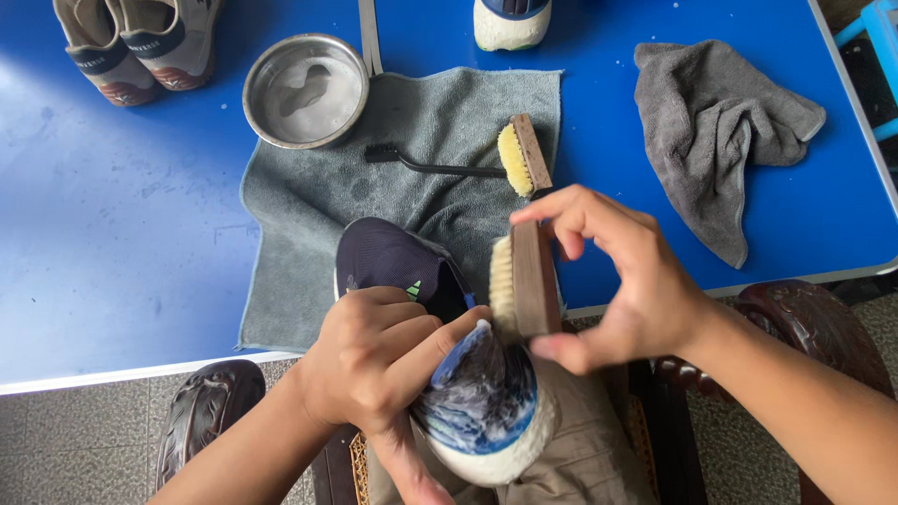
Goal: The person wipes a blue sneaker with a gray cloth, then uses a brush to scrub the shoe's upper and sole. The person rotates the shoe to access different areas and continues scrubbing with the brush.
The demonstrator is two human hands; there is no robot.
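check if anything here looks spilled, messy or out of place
Mostly tidy. The dark sneaker in the left hand has foam over its heel, where the right hand holds a wooden brush. The grey cloth lies crumpled, and white flecks dot the blue table.

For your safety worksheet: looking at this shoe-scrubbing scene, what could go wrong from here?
The soapy shoe is gripped only by the left hand over the lap, so it might slip. The brush in the right hand may flick suds onto the trousers. The metal bowl of water could be knocked.
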